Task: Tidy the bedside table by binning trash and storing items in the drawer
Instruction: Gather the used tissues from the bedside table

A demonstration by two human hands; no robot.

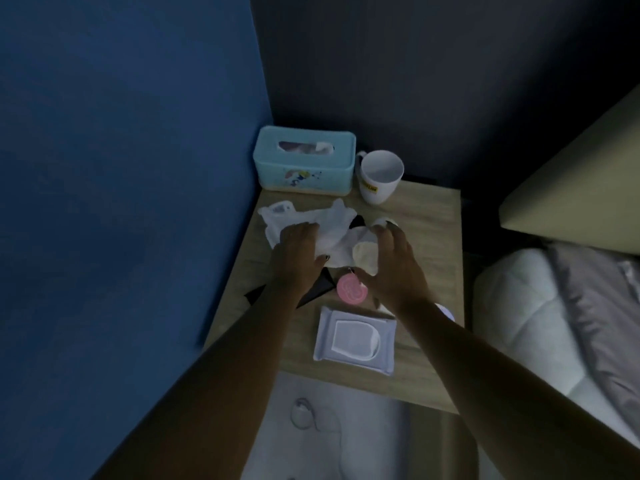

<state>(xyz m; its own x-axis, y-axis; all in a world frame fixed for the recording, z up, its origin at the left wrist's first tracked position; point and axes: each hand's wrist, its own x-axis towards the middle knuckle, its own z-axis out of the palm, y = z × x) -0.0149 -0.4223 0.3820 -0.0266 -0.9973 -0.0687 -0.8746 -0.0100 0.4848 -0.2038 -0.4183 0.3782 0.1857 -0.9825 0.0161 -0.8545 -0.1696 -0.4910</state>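
Note:
On the wooden bedside table (429,237) lies a heap of crumpled white tissues (332,223). My left hand (298,251) rests palm-down on the left part of the heap, fingers curled into it. My right hand (391,265) arches over a cream-coloured pad (363,258) and more white tissue at the heap's right side, fingertips touching them. A round pink item (350,289) sits just below my hands. A pale wet-wipe pack (355,339) lies near the front edge. A black object (311,292) shows partly under my left wrist.
A light-blue tissue box (304,168) and a white mug (379,176) stand at the back of the table. A blue wall is on the left, a bed with pillow and duvet (554,306) on the right. A small purple thing (445,311) peeks out behind my right forearm.

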